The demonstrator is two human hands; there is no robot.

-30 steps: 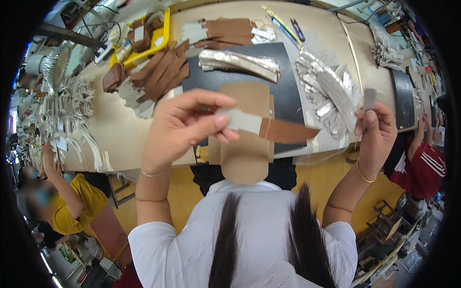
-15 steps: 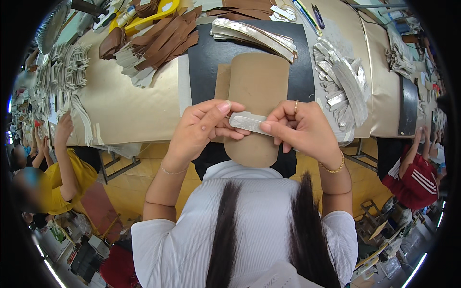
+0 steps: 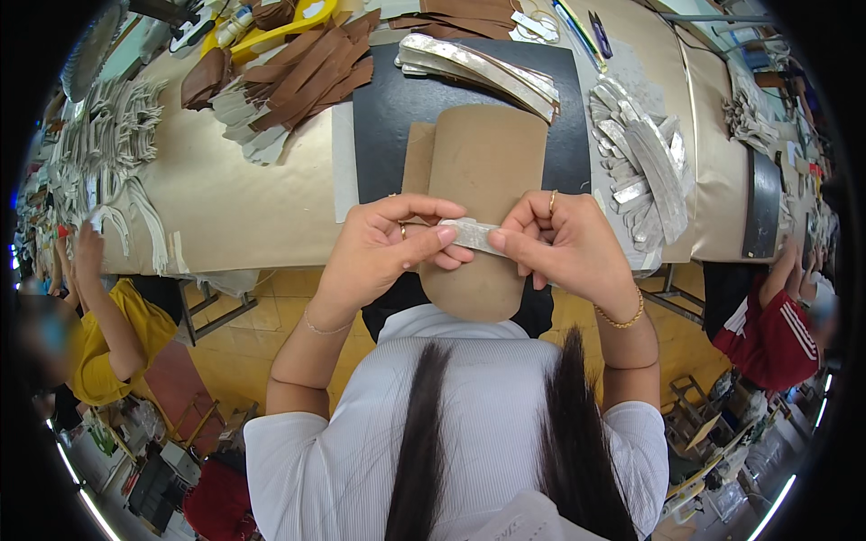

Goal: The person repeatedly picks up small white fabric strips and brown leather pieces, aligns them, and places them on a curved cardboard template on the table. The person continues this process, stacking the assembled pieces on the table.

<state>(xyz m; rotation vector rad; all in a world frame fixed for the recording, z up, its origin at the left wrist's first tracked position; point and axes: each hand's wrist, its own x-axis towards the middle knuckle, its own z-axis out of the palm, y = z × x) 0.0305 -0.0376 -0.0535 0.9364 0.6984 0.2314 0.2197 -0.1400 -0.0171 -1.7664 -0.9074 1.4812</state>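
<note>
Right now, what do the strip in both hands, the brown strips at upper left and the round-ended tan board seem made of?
The held strip: perhaps coated backing material, given its patchy silvery shine; base unclear. The brown strips: likely leather or leatherette, low sheen, thin and loosely overlapping. The tan board: probably cardboard, matte, with plain even colour.

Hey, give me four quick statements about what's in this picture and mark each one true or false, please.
1. The left hand and right hand both hold one pale strip. True.
2. The tray at the upper left is red. False: that tray is yellow.
3. A pile of silvery strips lies right of the black mat. True.
4. The right wrist is bare. False: it wears a gold bracelet.
</note>
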